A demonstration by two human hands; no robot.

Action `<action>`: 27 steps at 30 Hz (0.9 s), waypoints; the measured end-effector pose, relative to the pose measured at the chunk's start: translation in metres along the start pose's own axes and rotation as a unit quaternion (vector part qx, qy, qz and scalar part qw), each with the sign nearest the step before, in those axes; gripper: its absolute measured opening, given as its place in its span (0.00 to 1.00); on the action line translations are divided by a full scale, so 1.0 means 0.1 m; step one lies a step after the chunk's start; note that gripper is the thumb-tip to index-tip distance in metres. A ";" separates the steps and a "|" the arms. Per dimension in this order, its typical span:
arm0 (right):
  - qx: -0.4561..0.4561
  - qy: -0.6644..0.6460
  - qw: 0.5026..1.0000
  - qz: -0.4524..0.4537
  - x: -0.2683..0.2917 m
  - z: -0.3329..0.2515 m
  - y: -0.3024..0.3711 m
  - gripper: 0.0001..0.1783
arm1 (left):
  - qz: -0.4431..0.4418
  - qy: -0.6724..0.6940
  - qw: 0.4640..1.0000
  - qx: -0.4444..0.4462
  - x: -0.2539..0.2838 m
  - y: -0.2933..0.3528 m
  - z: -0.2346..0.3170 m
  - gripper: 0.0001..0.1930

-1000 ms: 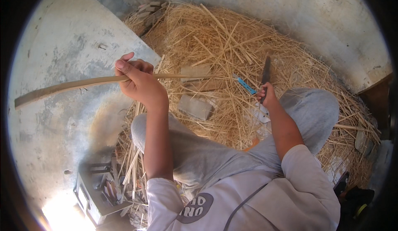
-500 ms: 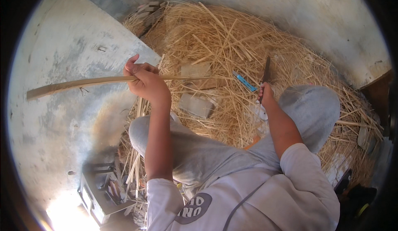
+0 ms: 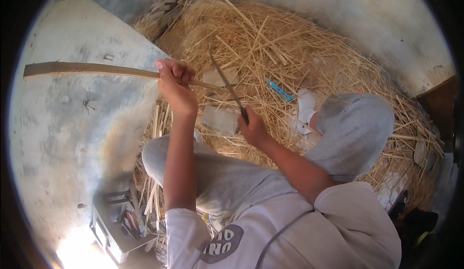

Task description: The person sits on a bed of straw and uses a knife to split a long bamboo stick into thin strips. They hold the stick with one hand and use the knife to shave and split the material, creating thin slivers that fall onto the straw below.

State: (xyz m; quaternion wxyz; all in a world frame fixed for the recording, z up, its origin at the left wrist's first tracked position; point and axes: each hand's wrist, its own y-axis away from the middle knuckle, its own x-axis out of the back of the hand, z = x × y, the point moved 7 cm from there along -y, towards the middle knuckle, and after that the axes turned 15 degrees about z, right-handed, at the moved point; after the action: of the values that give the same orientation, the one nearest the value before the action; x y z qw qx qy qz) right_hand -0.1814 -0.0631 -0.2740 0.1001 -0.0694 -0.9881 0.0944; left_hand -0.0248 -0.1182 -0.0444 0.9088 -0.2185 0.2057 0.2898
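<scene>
My left hand (image 3: 177,89) is closed around a long, flat bamboo strip (image 3: 89,69). The strip's wide end reaches out to the left in front of the wall, and its thinner end runs rightward over the straw-coloured shavings. In my right hand (image 3: 254,130) I grip the dark handle of a knife (image 3: 227,84). Its long blade slants up and to the left, crossing the line of the strip's thin end; whether it touches the strip I cannot tell. A slim blue object (image 3: 279,89) lies on the shavings beyond the knife.
A heap of bamboo shavings (image 3: 299,42) covers the floor in front of me. Flat stone blocks (image 3: 220,119) sit between my bent legs. A pale wall (image 3: 63,138) stands close on the left. At lower left is a grey open box (image 3: 121,235) with sticks and tools inside.
My right hand has swung the knife leftward from beside the blue object to the strip's thin end. My left hand has risen and turned, lifting the strip's wide end.
</scene>
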 end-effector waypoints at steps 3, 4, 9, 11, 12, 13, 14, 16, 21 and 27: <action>-0.065 0.087 0.993 -0.043 -0.13 0.50 0.15 0.14 | 0.018 -0.044 0.999 -0.007 -0.03 0.02 0.04 0.28; -0.110 0.107 0.987 -0.038 -0.14 0.68 0.14 0.13 | 0.017 -0.059 0.998 0.004 -0.01 0.03 0.05 0.29; -0.168 0.165 0.970 -0.060 -0.10 0.82 0.07 0.14 | 0.061 -0.088 0.994 0.013 0.17 0.01 0.04 0.31; -0.094 0.126 0.986 -0.061 -0.16 0.44 0.03 0.15 | 0.130 -0.092 0.987 -0.007 0.26 -0.02 0.10 0.31; -0.054 0.103 0.991 -0.061 -0.22 0.29 0.02 0.15 | 0.168 -0.098 0.981 -0.012 0.34 -0.02 0.11 0.31; -0.051 0.124 0.990 -0.053 -0.25 0.43 0.09 0.16 | 0.207 -0.103 0.973 -0.018 0.42 -0.01 0.12 0.31; -0.048 0.145 0.988 -0.035 -0.21 0.71 0.14 0.16 | 0.236 -0.104 0.966 -0.020 0.42 -0.01 0.09 0.30; -0.187 0.199 0.961 -0.054 -0.11 1.67 0.34 0.18 | 0.295 -0.117 0.948 -0.003 0.46 -0.02 0.13 0.30; -0.343 0.202 0.914 -0.076 -0.14 1.84 0.49 0.20 | 0.320 -0.095 0.943 -0.011 0.69 -0.10 0.16 0.29; -0.112 0.097 0.986 -0.069 -0.39 0.94 0.18 0.15 | 0.343 -0.101 0.934 0.000 0.94 -0.08 0.08 0.28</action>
State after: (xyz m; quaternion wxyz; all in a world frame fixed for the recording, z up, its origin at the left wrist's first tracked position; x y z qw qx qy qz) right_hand -0.1609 -0.0679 -0.3750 0.1936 -0.0202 -0.9804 -0.0317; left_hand 0.0522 -0.0790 -0.0824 0.7704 -0.1042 0.1748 0.6043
